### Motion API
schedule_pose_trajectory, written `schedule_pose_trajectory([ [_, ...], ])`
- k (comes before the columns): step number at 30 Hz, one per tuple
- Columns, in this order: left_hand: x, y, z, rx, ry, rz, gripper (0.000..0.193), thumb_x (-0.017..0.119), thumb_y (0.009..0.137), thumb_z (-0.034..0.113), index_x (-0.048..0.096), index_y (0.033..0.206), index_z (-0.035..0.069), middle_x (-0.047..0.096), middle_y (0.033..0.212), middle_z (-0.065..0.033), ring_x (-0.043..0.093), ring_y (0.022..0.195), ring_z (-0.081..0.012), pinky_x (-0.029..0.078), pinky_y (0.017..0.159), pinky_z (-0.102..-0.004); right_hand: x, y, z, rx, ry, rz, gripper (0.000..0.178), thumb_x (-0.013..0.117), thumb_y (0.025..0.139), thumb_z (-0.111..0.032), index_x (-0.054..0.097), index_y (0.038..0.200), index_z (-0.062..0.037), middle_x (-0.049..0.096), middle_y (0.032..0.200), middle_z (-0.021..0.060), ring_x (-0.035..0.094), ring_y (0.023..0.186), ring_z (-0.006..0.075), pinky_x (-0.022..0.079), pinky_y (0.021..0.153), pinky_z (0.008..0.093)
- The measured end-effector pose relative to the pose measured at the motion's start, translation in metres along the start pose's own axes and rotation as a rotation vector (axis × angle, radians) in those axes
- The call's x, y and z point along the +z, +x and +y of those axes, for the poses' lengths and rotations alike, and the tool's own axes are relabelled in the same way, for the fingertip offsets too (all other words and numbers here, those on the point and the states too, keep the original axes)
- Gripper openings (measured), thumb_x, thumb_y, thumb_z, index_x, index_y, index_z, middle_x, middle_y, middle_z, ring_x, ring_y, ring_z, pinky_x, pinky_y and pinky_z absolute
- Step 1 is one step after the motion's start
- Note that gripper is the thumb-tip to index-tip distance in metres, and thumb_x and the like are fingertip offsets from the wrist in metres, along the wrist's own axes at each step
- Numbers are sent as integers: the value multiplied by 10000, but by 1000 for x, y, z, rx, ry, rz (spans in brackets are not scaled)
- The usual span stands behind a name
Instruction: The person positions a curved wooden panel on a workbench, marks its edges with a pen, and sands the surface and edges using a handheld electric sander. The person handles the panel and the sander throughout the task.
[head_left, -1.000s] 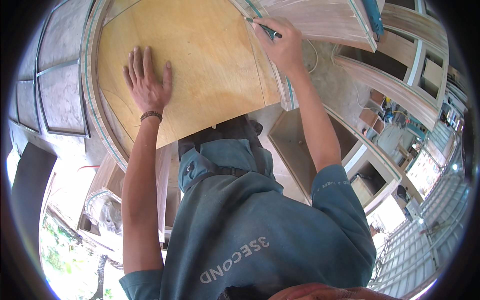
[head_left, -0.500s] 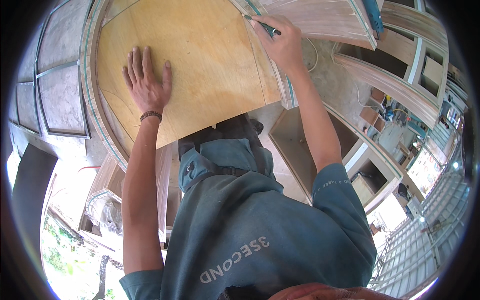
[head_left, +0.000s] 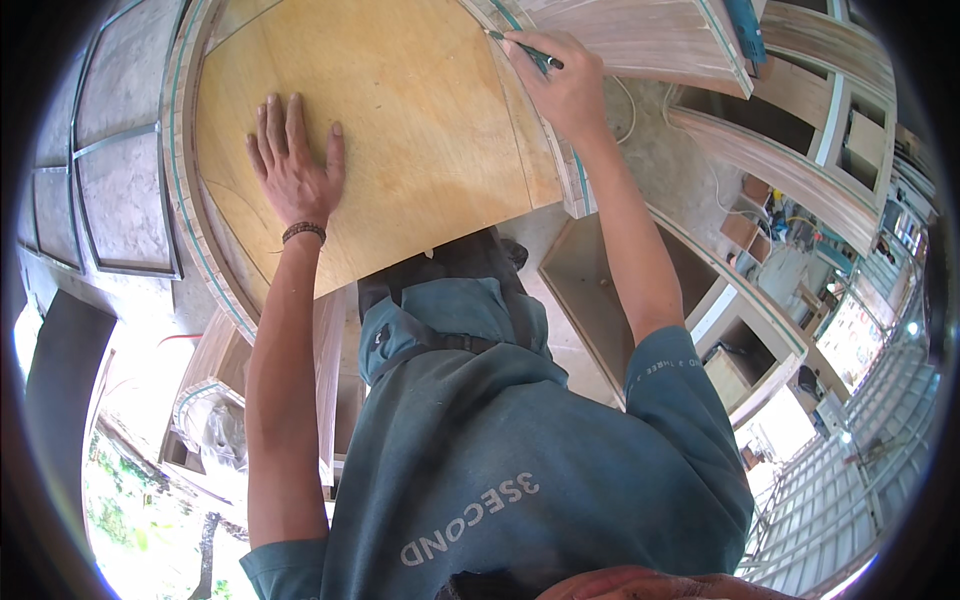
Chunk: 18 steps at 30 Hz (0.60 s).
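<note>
A yellowish plywood sheet (head_left: 420, 120) lies in front of me, bordered by a curved wooden rim (head_left: 188, 190) with a thin green line along it. My left hand (head_left: 297, 170) rests flat on the left part of the sheet, fingers stretched and thumb apart. At the sheet's far right edge, my right hand (head_left: 562, 85) grips a dark green pencil (head_left: 545, 58). Its tip points left and meets the edge area beside the curved rim. The curled fingers hide part of the pencil's shaft.
Wood-grained cabinet parts (head_left: 640, 40) stand close on the right, with an open cabinet frame (head_left: 790, 140) beyond them. An open box-like cabinet (head_left: 600, 280) is by my right forearm. Dark metal frames (head_left: 125, 200) lie at the left. A pale cable (head_left: 628, 110) curves over the floor.
</note>
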<state>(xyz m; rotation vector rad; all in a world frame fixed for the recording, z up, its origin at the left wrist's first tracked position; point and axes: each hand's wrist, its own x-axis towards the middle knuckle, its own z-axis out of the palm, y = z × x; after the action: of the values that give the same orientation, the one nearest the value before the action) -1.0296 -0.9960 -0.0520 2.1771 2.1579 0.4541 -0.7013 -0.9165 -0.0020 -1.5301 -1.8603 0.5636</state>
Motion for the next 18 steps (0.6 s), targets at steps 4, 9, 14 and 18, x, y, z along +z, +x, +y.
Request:
schedule_pose_trajectory([
  [4,2,0,-1,5,0,11,638,566,1011,509,484,1526,142,432,1613,-149,348,1530,-326,224,1260,-532,-3,1,-2,15,18,-14,167,796,912,-161,802,1043,-57,758,956,138,700,809,212,518,698,324],
  [9,2,0,-1,5,7,13,644,578,1001,513,497,1515,133,455,1593,-167,372,1516,-334,236,1248,-538,-5,-1,-5,78,54,-22,169,797,910,-157,800,1043,-54,757,944,132,698,804,207,523,717,320],
  [14,2,0,-1,3,11,7,643,581,1000,512,499,1513,133,455,1594,-168,370,1517,-334,237,1247,-539,-1,-1,2,22,8,-2,172,799,908,-158,799,1039,-47,761,947,125,703,813,208,534,730,314],
  [18,1,0,0,-1,0,10,639,574,1009,503,474,1536,154,425,1621,-135,338,1535,-314,222,1266,-522,-9,-3,-5,109,29,-44,177,801,910,-162,801,1043,-45,768,959,120,709,825,203,538,734,310],
])
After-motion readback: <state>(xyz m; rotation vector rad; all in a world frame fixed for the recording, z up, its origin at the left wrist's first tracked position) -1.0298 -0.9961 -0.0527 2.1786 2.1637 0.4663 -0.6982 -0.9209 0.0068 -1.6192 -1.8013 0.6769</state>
